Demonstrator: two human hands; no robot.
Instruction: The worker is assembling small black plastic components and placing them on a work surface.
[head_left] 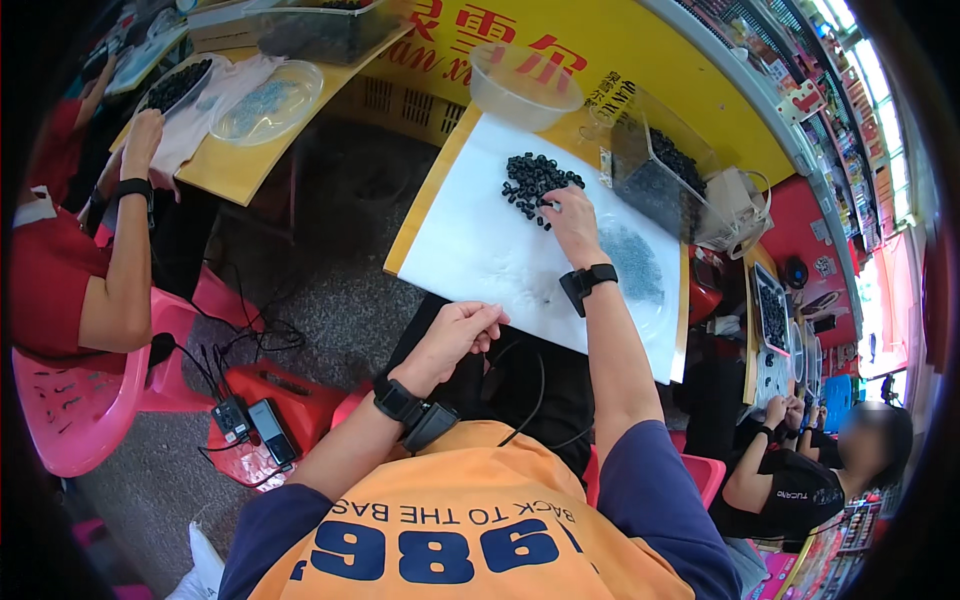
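Observation:
My right hand (572,222) reaches out over the white sheet (480,240) on the wooden table and its fingertips touch the near edge of a pile of small black beads (535,182). My left hand (462,330) is held near my lap below the table's edge, fingers curled, pinching a thin black cord (530,385) that loops down over my dark trousers. Both wrists wear black bands.
A clear plastic bowl (524,85) and a clear box of black beads (655,170) stand at the table's far side. A round clear lid (632,265) lies right of my hand. One person sits at another table at left on a pink chair (80,410); another sits at lower right.

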